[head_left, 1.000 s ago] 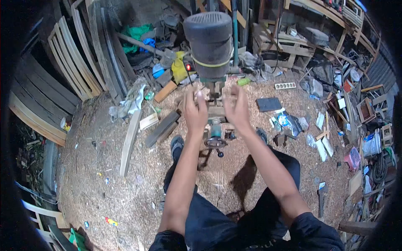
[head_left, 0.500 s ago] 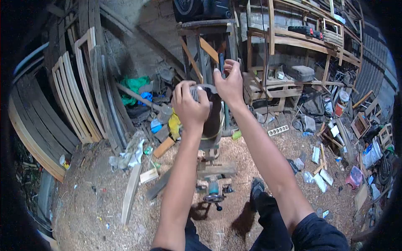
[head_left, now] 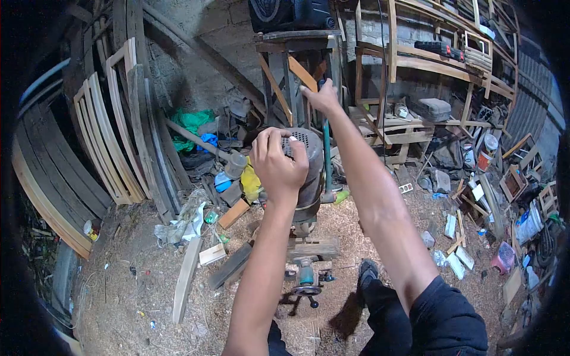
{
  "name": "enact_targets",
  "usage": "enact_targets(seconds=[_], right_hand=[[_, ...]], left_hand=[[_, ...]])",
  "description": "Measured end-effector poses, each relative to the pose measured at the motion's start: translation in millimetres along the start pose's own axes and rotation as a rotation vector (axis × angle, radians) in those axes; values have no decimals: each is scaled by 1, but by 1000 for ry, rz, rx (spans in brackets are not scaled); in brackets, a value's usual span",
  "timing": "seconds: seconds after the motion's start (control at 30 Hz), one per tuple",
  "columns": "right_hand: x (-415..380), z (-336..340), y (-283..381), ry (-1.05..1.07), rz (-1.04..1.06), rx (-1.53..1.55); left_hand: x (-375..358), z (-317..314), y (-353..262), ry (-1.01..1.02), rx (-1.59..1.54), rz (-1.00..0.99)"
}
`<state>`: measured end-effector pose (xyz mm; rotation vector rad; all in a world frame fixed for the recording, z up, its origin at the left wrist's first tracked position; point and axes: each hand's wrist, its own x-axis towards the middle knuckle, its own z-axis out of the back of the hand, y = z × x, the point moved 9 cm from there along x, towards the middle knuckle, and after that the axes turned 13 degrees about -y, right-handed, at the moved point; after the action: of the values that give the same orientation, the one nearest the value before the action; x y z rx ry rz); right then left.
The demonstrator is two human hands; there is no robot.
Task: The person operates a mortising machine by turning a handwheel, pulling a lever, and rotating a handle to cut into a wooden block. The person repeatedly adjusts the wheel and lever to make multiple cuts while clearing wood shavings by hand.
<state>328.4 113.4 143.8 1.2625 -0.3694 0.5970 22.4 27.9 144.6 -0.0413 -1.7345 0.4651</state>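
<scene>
A tall machine stands before me, with a grey cylindrical motor housing [head_left: 313, 169] whose top is perforated. My left hand [head_left: 278, 160] is on its upper left side, the fingers bent over the rim. A green upright post [head_left: 327, 157] rises just behind the housing. At its dark upper end is my right hand [head_left: 323, 98], the thumb stretched out to the left and away from the fingers. Whether the right fingers touch the post is hidden. Low on the machine are a green vise-like part [head_left: 306, 273] and a handwheel [head_left: 307, 291].
Wooden frames [head_left: 110, 142] and boards lean at left. A wooden stand [head_left: 297, 43] bears a black case [head_left: 291, 15]. Wooden racks [head_left: 439, 65] stand at back right. Offcuts [head_left: 189, 279], rubbish and sawdust cover the floor. A dark cable [head_left: 385, 89] hangs at right.
My right hand has moved up and away from the housing, farther along the dark upper end of the post. My left hand stays on the housing top, more of which now shows.
</scene>
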Motion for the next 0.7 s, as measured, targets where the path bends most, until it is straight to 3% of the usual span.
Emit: enact_targets(seconds=[0.13,0.2,0.23,0.3,0.4,0.43,0.5,0.7], right_hand=[[6,22,17,-38,-133,330],[4,32,7,-109,-191,275],[-14,46,20,-25,-257,331],[-31,63,21,-156,-177,262],[-61,86,19,-259,-126,501],[-66,99,26,-283,-58,425],[-79,114,33,-317,20,329],[-96,120,27,-277,-28,480]], left_hand=[[0,0,1,-21,-15,-7],[-2,0,4,-40,-16,-16],[-5,0,5,-28,-9,-10],[-10,1,5,-76,32,-55],[-17,2,9,-76,61,-20],[-17,0,9,-69,76,-25],[-22,1,10,-57,99,-35],[-25,3,10,-101,86,-76]])
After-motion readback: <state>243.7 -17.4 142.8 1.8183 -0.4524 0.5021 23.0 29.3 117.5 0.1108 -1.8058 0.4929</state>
